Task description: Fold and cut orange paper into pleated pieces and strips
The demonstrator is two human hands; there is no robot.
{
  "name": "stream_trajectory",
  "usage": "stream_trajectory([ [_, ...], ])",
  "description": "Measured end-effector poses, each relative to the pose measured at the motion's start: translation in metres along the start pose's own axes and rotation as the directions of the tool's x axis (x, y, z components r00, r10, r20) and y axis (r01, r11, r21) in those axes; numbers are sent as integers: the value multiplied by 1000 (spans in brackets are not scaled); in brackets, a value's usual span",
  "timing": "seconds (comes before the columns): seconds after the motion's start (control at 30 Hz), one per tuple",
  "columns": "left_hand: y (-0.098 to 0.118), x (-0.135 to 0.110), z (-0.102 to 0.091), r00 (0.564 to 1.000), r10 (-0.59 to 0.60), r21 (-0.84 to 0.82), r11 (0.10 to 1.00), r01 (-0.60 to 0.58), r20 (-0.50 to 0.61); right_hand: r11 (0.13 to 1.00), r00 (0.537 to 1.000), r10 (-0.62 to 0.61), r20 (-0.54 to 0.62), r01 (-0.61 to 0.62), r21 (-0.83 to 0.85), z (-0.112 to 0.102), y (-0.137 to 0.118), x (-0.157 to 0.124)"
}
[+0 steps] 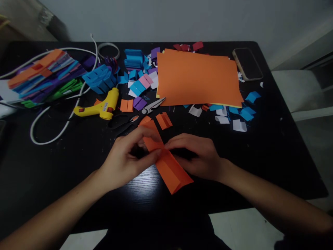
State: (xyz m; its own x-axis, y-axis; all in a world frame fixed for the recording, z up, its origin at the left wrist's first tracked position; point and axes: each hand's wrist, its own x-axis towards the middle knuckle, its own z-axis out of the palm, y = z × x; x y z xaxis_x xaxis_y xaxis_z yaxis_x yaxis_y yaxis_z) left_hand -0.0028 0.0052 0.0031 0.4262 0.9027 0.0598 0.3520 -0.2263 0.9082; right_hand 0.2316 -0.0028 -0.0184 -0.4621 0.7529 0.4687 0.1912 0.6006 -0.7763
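A long strip of orange paper (170,168), creased lengthwise, is held at a slant above the near part of the table. My left hand (130,156) pinches its left edge between thumb and fingers. From the other side my right hand (196,154) grips the right edge near the strip's middle, with part of its fingers hidden. Just beyond the strip lie a small folded orange paper piece (164,121) and scissors (145,111) with black handles, their blades pointing to the far right.
A yellow glue gun (104,106) lies left of the scissors, near a white cable (32,130). Orange sheets (197,78) are stacked at the back, a phone (247,64) to their right. Bundled coloured strips (49,74) and small folded papers (139,86) cover the back left.
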Motion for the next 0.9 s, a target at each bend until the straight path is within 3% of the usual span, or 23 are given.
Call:
stream_trajectory([
  [0.27, -1, -2, 1, 997, -42, -36, 998, 44, 59, 993, 996, -88, 23, 89, -83, 2, 0, -2],
  [0.43, -2, -2, 2, 993, -87, -65, 994, 92, 85, 994, 996, -70, 50, 74, -82, 1, 1, -4],
  [0.7, 4, 2, 0, 981, -108, -308, 939, 154, 161, 999, 1000, -19, 11, 19, -25, 0, 2, -1],
  [0.9, 3, 4, 4, 971, -198, -424, 875, 235, 132, 1000, 1000, -9, -5, 9, -23, 1, 1, -2],
])
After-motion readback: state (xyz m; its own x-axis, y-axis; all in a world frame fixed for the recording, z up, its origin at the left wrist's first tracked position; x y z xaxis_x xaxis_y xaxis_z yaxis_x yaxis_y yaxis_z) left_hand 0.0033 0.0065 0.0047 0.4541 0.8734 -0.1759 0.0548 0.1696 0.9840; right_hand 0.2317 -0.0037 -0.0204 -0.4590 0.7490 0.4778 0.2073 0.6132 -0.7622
